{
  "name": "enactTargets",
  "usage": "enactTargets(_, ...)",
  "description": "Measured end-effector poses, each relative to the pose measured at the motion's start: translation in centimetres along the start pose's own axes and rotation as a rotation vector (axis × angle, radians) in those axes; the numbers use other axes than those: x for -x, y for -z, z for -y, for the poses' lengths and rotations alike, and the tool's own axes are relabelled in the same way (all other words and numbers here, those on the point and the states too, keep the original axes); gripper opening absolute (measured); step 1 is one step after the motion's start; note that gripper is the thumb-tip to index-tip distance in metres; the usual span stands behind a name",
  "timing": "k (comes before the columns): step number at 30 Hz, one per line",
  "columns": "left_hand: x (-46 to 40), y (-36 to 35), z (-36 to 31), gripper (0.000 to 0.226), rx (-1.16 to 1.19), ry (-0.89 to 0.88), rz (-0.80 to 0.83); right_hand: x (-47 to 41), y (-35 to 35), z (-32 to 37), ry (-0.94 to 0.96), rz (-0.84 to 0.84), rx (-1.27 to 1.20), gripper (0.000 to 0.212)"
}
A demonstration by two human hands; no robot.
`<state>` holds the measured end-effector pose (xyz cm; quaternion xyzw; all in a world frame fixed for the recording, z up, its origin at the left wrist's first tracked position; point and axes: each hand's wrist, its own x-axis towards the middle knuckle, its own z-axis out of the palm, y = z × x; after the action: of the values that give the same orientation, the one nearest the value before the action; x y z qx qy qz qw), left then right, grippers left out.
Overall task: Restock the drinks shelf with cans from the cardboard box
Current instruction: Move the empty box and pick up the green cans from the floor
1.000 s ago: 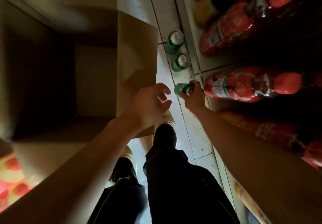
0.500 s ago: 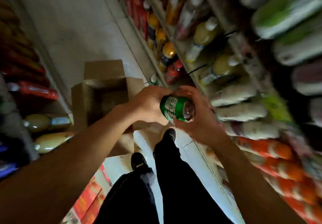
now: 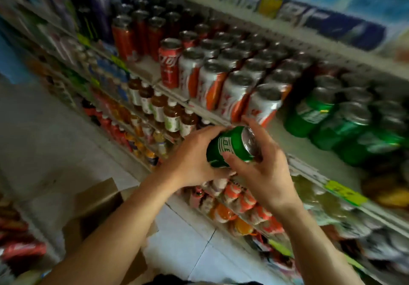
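Observation:
A green can (image 3: 230, 146) lies on its side in front of the drinks shelf (image 3: 285, 134), held between both hands. My left hand (image 3: 190, 160) grips its bottom end and my right hand (image 3: 263, 167) curls round its top end. Just beyond the can the shelf has a bare patch, with a group of matching green cans (image 3: 336, 125) to the right and white-and-orange cans (image 3: 234, 89) to the left. The cardboard box (image 3: 95, 213) stands open on the floor at the lower left, partly behind my left forearm.
Red cans (image 3: 168, 63) and darker cans fill the shelf's left part. Bottles (image 3: 168, 114) line the shelf below, with more packed drinks (image 3: 239, 200) lower down. Another rack of goods (image 3: 20, 249) borders the aisle on the left. Pale floor tiles (image 3: 188, 236) lie between.
I have risen from the floor with the green can. My view has swung from the box and low shelves up to the can shelf, and both hands now hold the can higher.

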<state>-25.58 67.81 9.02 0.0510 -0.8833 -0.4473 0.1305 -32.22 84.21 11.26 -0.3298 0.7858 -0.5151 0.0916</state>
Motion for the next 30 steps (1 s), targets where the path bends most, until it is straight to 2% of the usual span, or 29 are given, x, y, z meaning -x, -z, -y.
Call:
enactTargets(2, -1.1, -2.1, -4.4, 0.074, 0.067, -0.059, 0.045, 1.3, 4.8, 0.6, 0.036, -0.074, 0.03, 0.073)
enactTargets(6, -2.7, -7.5, -10.9, 0.066, 0.115, -0.133, 0.009, 3.9, 12.9, 0.4, 0.049, -0.172, 0.022, 0.066)
enactTargets(10, -4.5, -13.1, -14.5, 0.067, 0.157, -0.13, -0.021, 5.5, 19.0, -0.9, 0.089, -0.198, 0.169, 0.06)
enactTargets(13, -6.2, -16.1, -14.6, 0.066, 0.166, -0.115, -0.033, 5.2, 21.2, -2.6, 0.102, -0.192, 0.278, 0.062)
enactTargets(15, -7.2, -17.6, -14.6, 0.064, 0.087, -0.136, -0.067, 4.9, 22.2, -3.9, 0.09, -0.198, 0.32, 0.064)
enactTargets(19, -8.1, -18.7, -14.4, 0.051, 0.035, -0.186, -0.093, 4.2, 22.8, -5.2, 0.092, -0.164, 0.392, 0.065)
enactTargets(23, -8.8, -19.2, -13.6, 0.051, 0.028, -0.148, -0.027, 3.7, 22.4, -5.8, 0.058, -0.149, 0.52, 0.07)
enactTargets(30, -9.6, -19.7, -12.3, 0.054, 0.144, -0.084, 0.055, 2.9, 22.0, -6.4, 0.02, -0.194, 0.543, 0.07)
